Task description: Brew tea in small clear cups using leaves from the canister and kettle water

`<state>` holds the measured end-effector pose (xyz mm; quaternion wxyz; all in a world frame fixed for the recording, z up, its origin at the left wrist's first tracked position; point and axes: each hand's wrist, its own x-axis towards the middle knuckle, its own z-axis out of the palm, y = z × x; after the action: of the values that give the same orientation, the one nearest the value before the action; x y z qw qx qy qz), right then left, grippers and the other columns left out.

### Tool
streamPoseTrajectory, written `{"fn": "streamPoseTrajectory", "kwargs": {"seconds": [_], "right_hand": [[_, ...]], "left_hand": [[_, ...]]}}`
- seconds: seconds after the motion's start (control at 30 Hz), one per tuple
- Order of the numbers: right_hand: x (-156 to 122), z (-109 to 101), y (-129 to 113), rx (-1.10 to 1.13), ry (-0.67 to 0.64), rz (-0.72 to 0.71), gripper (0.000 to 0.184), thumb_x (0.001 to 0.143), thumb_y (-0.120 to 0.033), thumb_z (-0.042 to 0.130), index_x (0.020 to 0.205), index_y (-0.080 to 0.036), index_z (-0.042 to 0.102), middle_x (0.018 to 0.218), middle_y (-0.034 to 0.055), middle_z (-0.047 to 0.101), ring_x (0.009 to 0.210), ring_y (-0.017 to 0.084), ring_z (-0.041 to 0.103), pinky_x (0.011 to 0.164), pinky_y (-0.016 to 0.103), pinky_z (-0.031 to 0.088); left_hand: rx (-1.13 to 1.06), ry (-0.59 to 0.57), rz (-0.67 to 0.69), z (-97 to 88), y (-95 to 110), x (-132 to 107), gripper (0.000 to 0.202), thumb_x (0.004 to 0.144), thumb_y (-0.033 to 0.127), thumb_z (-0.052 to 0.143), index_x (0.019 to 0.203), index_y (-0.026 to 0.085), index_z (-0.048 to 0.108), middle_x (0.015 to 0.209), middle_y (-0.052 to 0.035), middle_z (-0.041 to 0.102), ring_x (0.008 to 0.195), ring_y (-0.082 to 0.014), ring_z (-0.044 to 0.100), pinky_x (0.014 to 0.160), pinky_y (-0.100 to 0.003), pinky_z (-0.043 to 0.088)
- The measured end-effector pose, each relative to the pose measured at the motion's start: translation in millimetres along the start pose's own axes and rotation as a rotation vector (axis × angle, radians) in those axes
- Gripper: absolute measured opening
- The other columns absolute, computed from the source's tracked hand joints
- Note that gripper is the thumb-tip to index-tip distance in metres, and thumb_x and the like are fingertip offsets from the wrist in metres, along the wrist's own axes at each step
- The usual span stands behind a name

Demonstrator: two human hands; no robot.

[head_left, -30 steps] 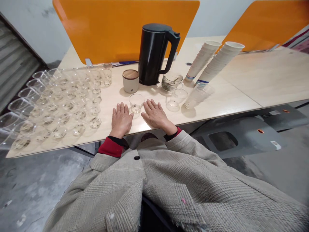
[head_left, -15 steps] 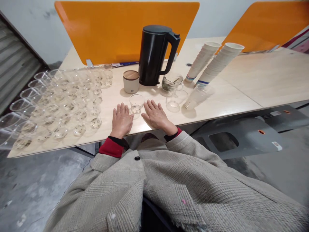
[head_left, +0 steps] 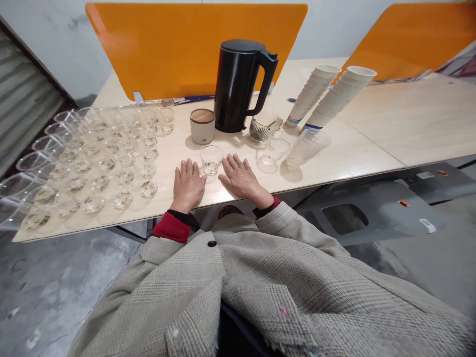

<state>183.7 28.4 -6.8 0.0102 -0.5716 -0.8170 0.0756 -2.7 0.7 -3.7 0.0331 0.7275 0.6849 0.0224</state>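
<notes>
My left hand (head_left: 188, 185) lies flat, palm down, on the pale wooden table (head_left: 372, 129), fingers stretched out and holding nothing. My right hand (head_left: 241, 178) rests flat the same way just to its right. Between the fingertips of both hands stands a small clear glass cup (head_left: 210, 159), touched by neither. Behind it sit a white canister with a wooden lid (head_left: 202, 125) and a tall black electric kettle (head_left: 240, 85).
Several rows of clear plastic cups (head_left: 85, 158) cover the table's left part. Two leaning stacks of paper cups (head_left: 327, 96), a stack of clear cups (head_left: 305, 147), a glass pitcher (head_left: 270, 152) and a metal strainer (head_left: 263, 127) lie right of the kettle. Orange dividers (head_left: 167, 44) stand behind.
</notes>
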Motion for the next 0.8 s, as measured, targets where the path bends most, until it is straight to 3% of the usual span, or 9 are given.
{"fn": "streamPoseTrajectory", "kwargs": {"seconds": [0.8], "right_hand": [[4.1, 10.6, 7.1, 0.022, 0.054, -0.027, 0.074, 0.111, -0.046, 0.036, 0.172, -0.006, 0.03, 0.182, 0.0214, 0.02, 0.171, 0.038, 0.016, 0.135, 0.066, 0.016]], "left_hand": [[0.003, 0.01, 0.002, 1.4, -0.7, 0.6, 0.068, 0.112, 0.038, 0.028, 0.169, 0.002, 0.032, 0.181, -0.0207, 0.025, 0.17, -0.0356, 0.019, 0.138, -0.055, 0.02]]}}
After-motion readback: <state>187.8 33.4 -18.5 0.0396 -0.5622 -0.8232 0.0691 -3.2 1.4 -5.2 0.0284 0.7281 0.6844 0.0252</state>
